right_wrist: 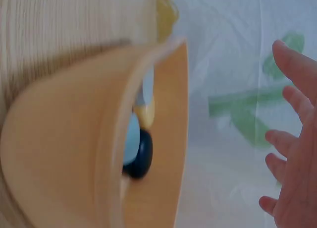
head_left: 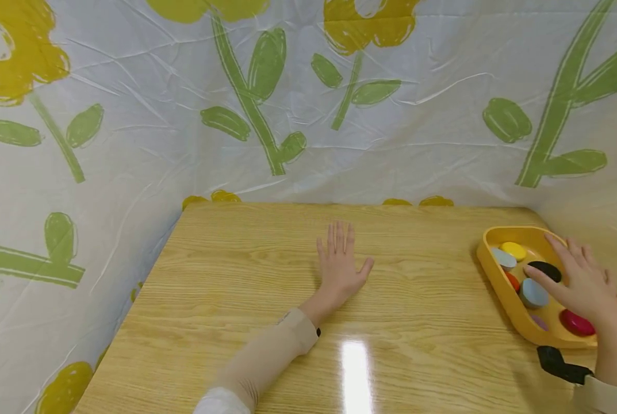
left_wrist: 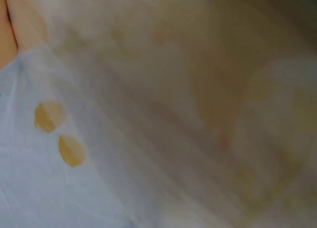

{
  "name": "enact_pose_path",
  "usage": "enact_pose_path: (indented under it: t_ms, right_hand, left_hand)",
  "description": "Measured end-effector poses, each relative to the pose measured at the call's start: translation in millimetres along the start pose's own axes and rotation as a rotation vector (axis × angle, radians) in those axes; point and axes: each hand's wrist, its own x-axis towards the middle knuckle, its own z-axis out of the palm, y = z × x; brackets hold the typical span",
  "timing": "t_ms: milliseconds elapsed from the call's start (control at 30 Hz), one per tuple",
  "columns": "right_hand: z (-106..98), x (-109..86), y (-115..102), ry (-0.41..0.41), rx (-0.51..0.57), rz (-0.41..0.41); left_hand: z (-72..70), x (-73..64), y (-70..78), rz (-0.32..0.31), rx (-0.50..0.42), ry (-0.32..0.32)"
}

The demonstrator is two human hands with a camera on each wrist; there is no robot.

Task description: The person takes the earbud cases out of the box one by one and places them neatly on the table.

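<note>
My left hand [head_left: 341, 267] is over the middle of the wooden table [head_left: 225, 310], palm down with its fingers straight and spread. It holds nothing. At the right, my right hand [head_left: 582, 282] hovers above a yellow-orange tray [head_left: 499, 299], fingers extended and nothing between them. Inside the tray lie several smooth coloured stone-like pieces: a yellow one [head_left: 513, 250], a black one [head_left: 545, 271], a light blue one [head_left: 534, 294] and a crimson one [head_left: 577, 322] among them. In the right wrist view the fingers [right_wrist: 297, 69] stand apart from the tray's rim. The left wrist view is mostly blurred.
A white sheet with printed flowers [head_left: 380, 149] hangs behind the table and along its left and right sides. A black wrist strap [head_left: 562, 366] sits on the right wrist, close to the tray's near edge. Light reflects off the table near its front.
</note>
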Motion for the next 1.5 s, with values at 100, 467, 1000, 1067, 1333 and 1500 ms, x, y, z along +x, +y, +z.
enact_pose_path:
  t_ms: [100,467,1000,1067,1333,1500]
  right_hand:
    - [-1.5,-7.7,19.1,0.046,0.005,0.012]
    - [5.2,-20.5,82.8,0.090,-0.023,0.122]
    - [21.7,-17.2,134.4,0.006,-0.092,0.266]
    - [23.2,-16.0,136.1,0.014,-0.096,0.263]
    - [34.8,-11.8,155.3,0.118,-0.063,0.150]
    - [35.9,-6.2,158.1,0.106,-0.034,0.137]
  left_hand:
    - [8.5,1.1,20.5,0.014,-0.032,-0.029]
    - [26.6,8.3,103.6,0.059,0.014,-0.168]
    - [55.8,0.3,206.6,0.010,0.176,-0.300]
    - [60.4,-2.5,209.8,-0.006,0.174,-0.302]
    - [64.8,-11.3,223.6,-0.049,0.169,-0.364]
    - [66.2,-17.6,239.7,-0.058,0.203,-0.430]
